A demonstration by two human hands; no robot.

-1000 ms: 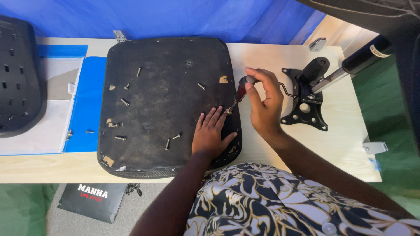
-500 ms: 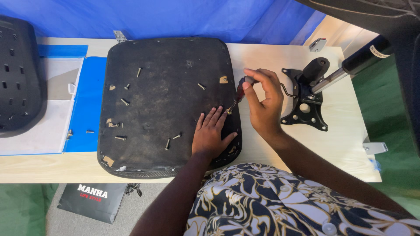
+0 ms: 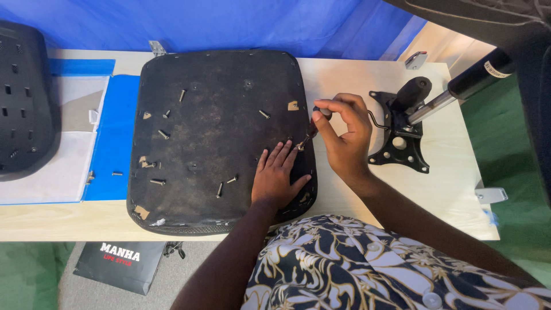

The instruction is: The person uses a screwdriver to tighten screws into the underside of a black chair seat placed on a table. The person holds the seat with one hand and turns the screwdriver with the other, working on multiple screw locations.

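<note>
A black chair seat pad (image 3: 212, 103) lies underside up on the pale wooden table (image 3: 344, 74), with several loose screws (image 3: 163, 134) scattered over it. My left hand (image 3: 276, 177) rests flat on the pad near its right edge, fingers spread. My right hand (image 3: 343, 133) grips a small dark-handled screwdriver (image 3: 313, 127), held tilted, its tip down on the pad just beyond my left fingertips.
A black metal chair mechanism (image 3: 402, 138) with a gas cylinder (image 3: 470, 83) lies right of my right hand. A black perforated chair back (image 3: 23, 103) sits far left, on white and blue sheets (image 3: 115, 132). A black bag (image 3: 120, 261) lies on the floor below the table edge.
</note>
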